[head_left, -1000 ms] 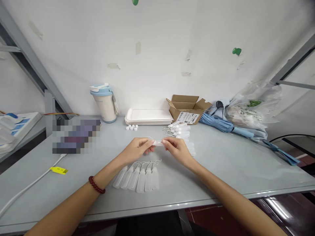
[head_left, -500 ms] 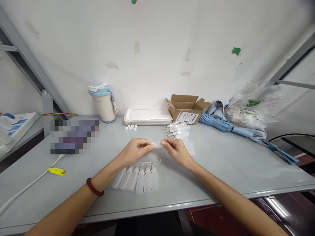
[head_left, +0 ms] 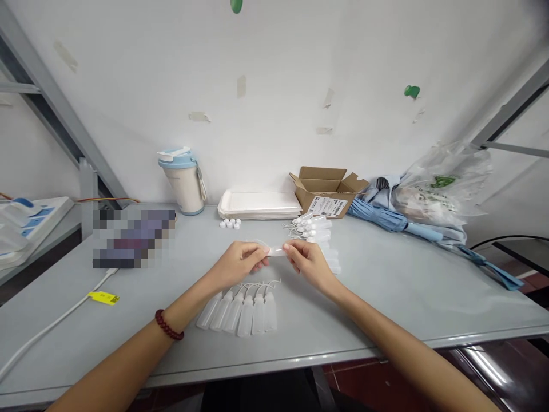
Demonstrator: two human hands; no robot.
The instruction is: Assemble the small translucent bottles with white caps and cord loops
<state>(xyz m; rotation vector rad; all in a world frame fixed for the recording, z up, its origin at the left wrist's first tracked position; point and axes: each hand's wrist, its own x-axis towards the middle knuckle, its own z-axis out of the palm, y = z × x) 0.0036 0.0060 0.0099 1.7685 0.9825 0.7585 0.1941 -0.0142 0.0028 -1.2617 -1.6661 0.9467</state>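
Observation:
Over the middle of the grey table [head_left: 386, 297], a small translucent bottle [head_left: 277, 252] lies sideways between both hands. My left hand [head_left: 246, 260] pinches its left end, with a thin clear curved tube showing behind the fingers. My right hand [head_left: 304, 260] pinches the right end. Several translucent bottles with thin bent white tubes [head_left: 246, 315] lie fanned out nearer the front edge. More bottles [head_left: 317, 234] are laid behind my right hand, partly hidden by it. Small white caps [head_left: 230, 224] sit in a cluster behind my left hand.
Along the wall stand a cream and blue cup [head_left: 185, 186], a stack of white envelopes [head_left: 261, 203] and an open cardboard box [head_left: 326, 197]. A folded blue umbrella [head_left: 381, 216] and a plastic bag [head_left: 441, 189] lie right. A blurred-out object [head_left: 137, 237] and white cable [head_left: 55, 320] are left.
The view has shifted slightly. Both hands keep their pinch on the bottle, and the left hand's lower fingers have spread a little below it.

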